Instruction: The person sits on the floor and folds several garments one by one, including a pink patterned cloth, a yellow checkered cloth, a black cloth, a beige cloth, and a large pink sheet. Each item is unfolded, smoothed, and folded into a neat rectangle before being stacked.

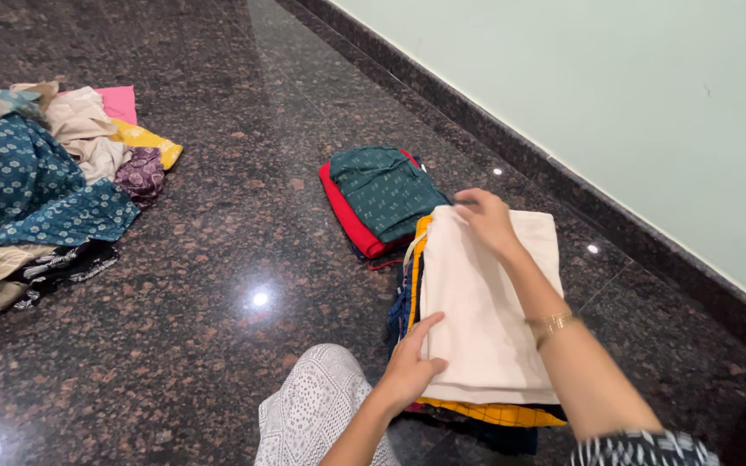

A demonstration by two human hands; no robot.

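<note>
Cream cloth point(485, 302), folded flat, topmost on a stack point(477, 414) with a yellow checked layer and dark pieces showing beneath. Left hand point(407, 371) open, palm down on the cloth's near left edge, thumb up along the side. Right hand point(487, 217) also flat, fingers spread on the far corner, gripping nothing. Best done, by the look of it: press evenly, smooth outward from the middle, keep edges square with the layers below. Just left of the cloth, a second smaller stack: one green printed garment point(386, 192) over one red piece point(347, 216). Well left of the cloth, one loose heap of unfolded clothes point(45, 181). Two hands, two stacks, one heap, all on dark granite floor point(218, 285).
</note>
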